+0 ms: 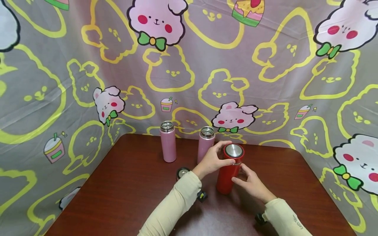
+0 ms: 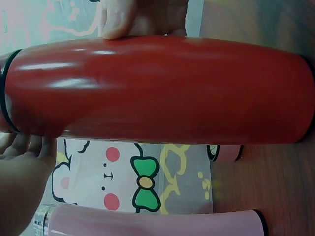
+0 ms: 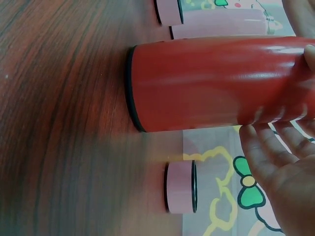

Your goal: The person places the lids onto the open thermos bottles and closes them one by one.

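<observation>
A red thermos bottle (image 1: 226, 178) stands upright on the table, its lid (image 1: 234, 151) on top showing a round steel disc. From the left, my left hand (image 1: 214, 160) grips around the lid, the thumb lying across its near side. My right hand (image 1: 254, 185) holds the body lower down on the right side. In the right wrist view, the fingers (image 3: 266, 140) of that hand press along the red wall. Behind the left hand is a pink thermos bottle (image 1: 206, 144) with a bare steel mouth, partly hidden by that hand.
Another lidless pink bottle (image 1: 168, 144) stands further left on the brown table (image 1: 127, 190). One lid (image 1: 183, 172) lies by the left sleeve, and a pink lid (image 3: 181, 187) shows beside the red bottle in the right wrist view. A cartoon-print curtain (image 1: 189, 108) surrounds the table.
</observation>
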### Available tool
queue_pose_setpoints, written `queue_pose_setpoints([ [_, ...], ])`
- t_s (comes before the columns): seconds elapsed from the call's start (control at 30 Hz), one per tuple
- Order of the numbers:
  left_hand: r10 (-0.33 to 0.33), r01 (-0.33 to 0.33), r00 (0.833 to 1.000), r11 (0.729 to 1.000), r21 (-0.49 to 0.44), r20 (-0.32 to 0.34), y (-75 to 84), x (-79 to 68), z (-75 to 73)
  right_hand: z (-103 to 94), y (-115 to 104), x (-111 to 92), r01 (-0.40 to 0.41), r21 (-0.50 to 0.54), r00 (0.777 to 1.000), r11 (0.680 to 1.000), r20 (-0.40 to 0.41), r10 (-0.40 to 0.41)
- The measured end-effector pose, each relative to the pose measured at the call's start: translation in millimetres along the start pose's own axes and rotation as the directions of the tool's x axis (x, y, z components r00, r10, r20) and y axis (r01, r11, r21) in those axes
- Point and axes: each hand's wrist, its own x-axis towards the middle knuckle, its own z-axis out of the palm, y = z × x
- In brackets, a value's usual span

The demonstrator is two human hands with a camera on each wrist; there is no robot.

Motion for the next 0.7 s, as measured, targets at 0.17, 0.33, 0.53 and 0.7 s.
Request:
queue_pose_setpoints([
  [0.17, -0.013, 0.012, 0.998, 1.000, 0.011, 0.068, 5.6, -0.5, -2.8, -0.2, -15.7, -1.1, -0.010, 0.005, 1.000, 1.000, 0.010, 0.010],
  [0.33, -0.015, 0.014, 0.993, 1.000, 0.014, 0.118, 5.9, 3.3, -3.2, -0.4, -26.7, -0.7, -0.007, -0.016, 1.000, 1.000, 0.014, 0.008],
  [0.53, 0.024, -0.008, 0.988, 0.995, -0.104, 0.153, -2.2, 6.5, -0.6, 0.1, 1.5, 0.3, 0.007, -0.014, 1.000, 1.000, -0.005, -0.008],
  [0.7, -0.010, 0.030, 0.986, 0.993, -0.118, 0.167, -0.4, 6.1, -0.2, 0.3, 2.0, -0.2, 0.011, -0.003, 1.000, 1.000, -0.013, -0.011],
])
